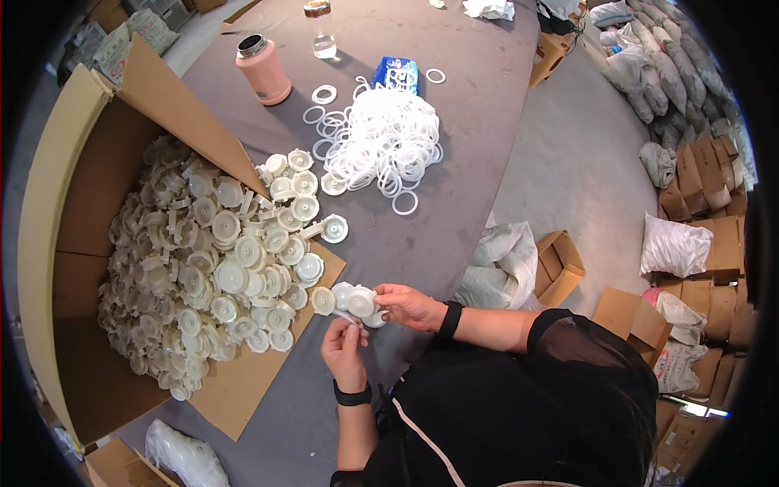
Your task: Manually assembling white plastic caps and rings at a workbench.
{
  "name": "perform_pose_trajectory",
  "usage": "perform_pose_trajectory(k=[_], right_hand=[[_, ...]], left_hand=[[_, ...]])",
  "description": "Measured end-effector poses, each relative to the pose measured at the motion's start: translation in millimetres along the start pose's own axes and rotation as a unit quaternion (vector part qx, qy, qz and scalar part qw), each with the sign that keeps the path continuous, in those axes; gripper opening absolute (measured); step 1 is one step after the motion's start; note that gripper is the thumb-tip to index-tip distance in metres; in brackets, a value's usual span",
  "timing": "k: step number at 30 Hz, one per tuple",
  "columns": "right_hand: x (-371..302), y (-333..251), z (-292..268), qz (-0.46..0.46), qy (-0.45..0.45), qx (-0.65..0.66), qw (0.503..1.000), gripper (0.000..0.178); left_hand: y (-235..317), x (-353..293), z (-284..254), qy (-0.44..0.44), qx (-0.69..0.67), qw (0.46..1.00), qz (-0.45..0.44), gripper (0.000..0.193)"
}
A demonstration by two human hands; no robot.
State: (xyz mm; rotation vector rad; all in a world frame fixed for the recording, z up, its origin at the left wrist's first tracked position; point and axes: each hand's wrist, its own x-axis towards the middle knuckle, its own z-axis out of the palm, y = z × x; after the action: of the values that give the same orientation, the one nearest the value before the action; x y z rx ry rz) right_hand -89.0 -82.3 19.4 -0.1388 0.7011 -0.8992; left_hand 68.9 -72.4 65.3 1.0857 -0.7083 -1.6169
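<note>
Fingers of my right hand [412, 308] pinch a round white plastic cap [361, 302] by its edge, just over the grey table. Close below it, my left hand [345, 357] is closed, thumb and fingers together at a thin white piece whose shape I cannot make out. A few more white caps [323, 301] lie right beside my hands. To the left, a large heap of similar caps [231, 276] spills out of a cardboard box lying on its side. Beyond my hands is a pile of thin white rings [393, 130].
The cardboard box [81, 325] has a flap [235, 398] lying flat on the grey table [462, 146]. A pink bottle [264, 71], a clear jar [323, 36] and a blue packet [396, 71] stand or lie at the back. Sacks [677, 243] and cartons [558, 264] sit on the floor to the right.
</note>
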Motion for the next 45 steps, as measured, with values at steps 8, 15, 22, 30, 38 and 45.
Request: perform_pose_trajectory(k=[8,15,22,30,38,45], right_hand=[[-3,1,2,0.023,-0.021,0.013,0.999,0.015],[-9,3,10,0.041,-0.021,0.044,0.998,0.019],[-10,7,13,0.049,-0.047,0.078,0.995,0.018],[-14,15,19,-0.011,-0.011,0.011,1.0,0.021],[-17,14,28,-0.064,-0.015,0.0,0.998,0.025],[-18,15,25,-0.101,0.0,-0.134,0.986,0.023]], left_hand=[[3,-10,7,0.0,0.044,0.999,-0.009,0.006],[6,-10,12,0.023,0.471,0.861,0.188,0.011],[-1,-9,6,-0.003,0.53,0.814,0.238,0.013],[-5,-17,14,0.014,0.434,0.874,0.217,0.012],[-18,-18,14,0.157,0.061,0.985,0.044,0.025],[-18,-12,-4,0.107,-0.024,0.991,-0.082,0.02]])
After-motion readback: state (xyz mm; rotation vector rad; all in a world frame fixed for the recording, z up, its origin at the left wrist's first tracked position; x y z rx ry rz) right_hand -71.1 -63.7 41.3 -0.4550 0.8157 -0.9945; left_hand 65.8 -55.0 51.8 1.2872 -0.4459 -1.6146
